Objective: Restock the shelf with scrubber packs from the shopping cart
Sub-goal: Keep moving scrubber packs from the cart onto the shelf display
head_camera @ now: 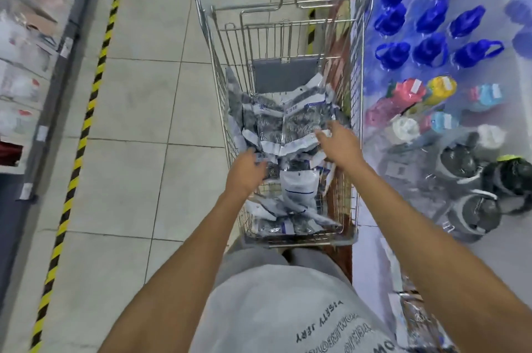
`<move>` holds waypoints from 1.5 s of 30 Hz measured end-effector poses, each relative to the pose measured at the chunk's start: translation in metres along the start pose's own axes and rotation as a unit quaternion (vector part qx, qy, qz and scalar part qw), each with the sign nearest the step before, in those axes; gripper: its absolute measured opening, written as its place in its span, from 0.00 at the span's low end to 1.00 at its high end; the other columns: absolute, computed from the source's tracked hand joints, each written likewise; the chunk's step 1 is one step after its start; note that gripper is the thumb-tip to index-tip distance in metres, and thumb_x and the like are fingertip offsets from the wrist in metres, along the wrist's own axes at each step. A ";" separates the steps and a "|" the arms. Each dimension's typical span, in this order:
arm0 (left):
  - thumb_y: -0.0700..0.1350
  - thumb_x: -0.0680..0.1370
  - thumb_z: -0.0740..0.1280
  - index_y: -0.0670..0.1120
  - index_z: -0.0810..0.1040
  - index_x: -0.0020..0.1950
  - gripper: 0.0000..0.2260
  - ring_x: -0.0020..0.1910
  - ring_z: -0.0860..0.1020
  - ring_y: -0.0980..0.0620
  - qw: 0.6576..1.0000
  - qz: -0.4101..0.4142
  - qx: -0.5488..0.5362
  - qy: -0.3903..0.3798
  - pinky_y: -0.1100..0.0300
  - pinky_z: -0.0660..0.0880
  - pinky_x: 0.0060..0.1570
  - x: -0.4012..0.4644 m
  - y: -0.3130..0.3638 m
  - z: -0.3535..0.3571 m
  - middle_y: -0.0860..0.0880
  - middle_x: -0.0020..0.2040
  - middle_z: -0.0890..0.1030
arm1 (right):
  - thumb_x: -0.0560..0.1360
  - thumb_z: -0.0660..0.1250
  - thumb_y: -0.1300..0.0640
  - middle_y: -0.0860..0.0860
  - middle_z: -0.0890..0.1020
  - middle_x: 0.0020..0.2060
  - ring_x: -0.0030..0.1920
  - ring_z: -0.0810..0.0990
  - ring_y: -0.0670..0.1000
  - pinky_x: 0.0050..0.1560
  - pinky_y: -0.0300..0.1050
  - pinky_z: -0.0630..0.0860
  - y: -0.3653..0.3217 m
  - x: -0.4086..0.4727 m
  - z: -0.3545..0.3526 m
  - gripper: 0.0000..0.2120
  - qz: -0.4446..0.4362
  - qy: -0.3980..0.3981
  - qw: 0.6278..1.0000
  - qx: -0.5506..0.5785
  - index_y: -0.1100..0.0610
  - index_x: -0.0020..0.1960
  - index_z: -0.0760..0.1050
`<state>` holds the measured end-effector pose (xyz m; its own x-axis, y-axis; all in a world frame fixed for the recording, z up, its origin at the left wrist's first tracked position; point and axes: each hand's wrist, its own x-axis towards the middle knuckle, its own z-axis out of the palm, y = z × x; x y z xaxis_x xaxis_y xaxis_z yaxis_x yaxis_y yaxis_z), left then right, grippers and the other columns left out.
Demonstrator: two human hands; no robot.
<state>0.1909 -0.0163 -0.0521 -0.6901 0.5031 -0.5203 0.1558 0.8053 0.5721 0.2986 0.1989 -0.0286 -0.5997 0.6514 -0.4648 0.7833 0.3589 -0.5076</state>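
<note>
Cart: chrome wire basket w/ thin rods, grey plastic seat flap, worn tan handle bar at far end.
Scrubber packs: crinkly glossy plastic pouches, grey-silver w/ white and blue header strips; loose heap inside cart, none on shelf side seen.
Left hand: down in cart at heap's near-left edge, grip curled, fingertips touching a pack; can't tell if closed on it.
Right hand: over heap's right side, grip spread open, fingers apart, holding nothing.
Floor: matte pale square tiles, yellow-black hazard stripe.
Bottles: translucent, blue caps w/ loop handles, right of cart.
</note>
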 end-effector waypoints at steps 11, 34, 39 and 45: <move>0.53 0.82 0.68 0.39 0.71 0.73 0.25 0.51 0.80 0.45 0.990 -0.125 -0.036 -0.049 0.50 0.79 0.55 0.168 0.008 0.027 0.41 0.63 0.81 | 0.81 0.68 0.48 0.58 0.75 0.68 0.67 0.75 0.59 0.66 0.54 0.71 0.007 0.141 0.032 0.30 0.173 -0.056 0.979 0.094 0.61 0.76 0.64; 0.39 0.81 0.70 0.45 0.54 0.83 0.36 0.62 0.79 0.47 0.946 -0.257 -0.179 -0.079 0.61 0.78 0.59 0.251 0.018 0.069 0.42 0.78 0.68 | 0.74 0.77 0.58 0.53 0.66 0.78 0.76 0.66 0.58 0.74 0.53 0.65 0.022 0.190 0.062 0.42 0.232 -0.064 0.946 0.217 0.55 0.81 0.57; 0.33 0.77 0.72 0.47 0.56 0.82 0.38 0.55 0.79 0.51 0.943 -0.240 -0.224 -0.062 0.56 0.80 0.57 0.233 0.015 0.056 0.44 0.73 0.72 | 0.74 0.76 0.61 0.51 0.71 0.74 0.65 0.73 0.52 0.65 0.48 0.70 0.025 0.167 0.044 0.40 0.210 -0.064 0.938 0.268 0.55 0.80 0.60; 0.35 0.77 0.73 0.45 0.63 0.78 0.32 0.49 0.76 0.56 0.922 -0.229 -0.296 -0.101 0.64 0.75 0.47 0.180 0.015 0.015 0.53 0.52 0.75 | 0.73 0.77 0.61 0.47 0.78 0.65 0.62 0.79 0.52 0.58 0.48 0.77 0.029 0.114 0.012 0.36 0.181 -0.053 0.917 0.351 0.52 0.76 0.66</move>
<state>0.0792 0.0909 -0.1471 -0.4327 0.2484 -0.8666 -0.5745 0.6648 0.4774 0.2505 0.2755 -0.1051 -0.3627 0.5602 -0.7448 0.6588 -0.4112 -0.6300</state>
